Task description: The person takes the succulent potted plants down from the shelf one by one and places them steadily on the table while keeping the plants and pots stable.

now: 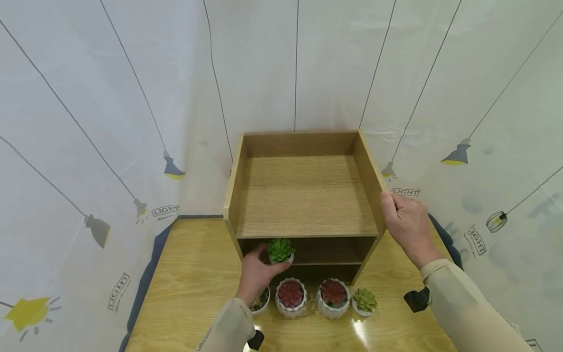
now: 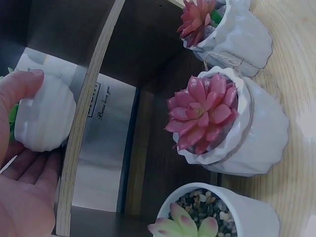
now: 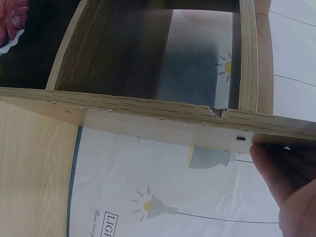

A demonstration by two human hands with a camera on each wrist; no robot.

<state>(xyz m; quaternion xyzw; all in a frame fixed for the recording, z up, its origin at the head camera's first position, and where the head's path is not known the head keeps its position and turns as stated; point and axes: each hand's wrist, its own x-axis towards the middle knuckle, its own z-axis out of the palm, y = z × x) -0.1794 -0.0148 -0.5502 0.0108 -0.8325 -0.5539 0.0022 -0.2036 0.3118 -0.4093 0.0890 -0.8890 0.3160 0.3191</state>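
My left hand [image 1: 256, 275] grips a small white pot with a green succulent [image 1: 280, 250] at the opening of the middle shelf. In the left wrist view the thumb and fingers clasp the ribbed white pot [image 2: 45, 113] from opposite sides, beside the shelf board's front edge. Whether the pot touches the board beneath it I cannot tell. The wooden shelf unit [image 1: 308, 195] stands on the table, with an open top tray and two compartments below. On its right side panel, my right hand [image 1: 409, 222] holds the upper edge; some fingers are hidden.
Two white pots with red succulents [image 1: 290, 296] [image 1: 333, 297] stand before the unit. A small light-green succulent [image 1: 364, 300] is to their right. Another white pot [image 1: 261, 301] sits at the left, partly behind the left hand. A lamp-printed cloth [image 1: 132, 122] surrounds the wooden table [image 1: 189, 274].
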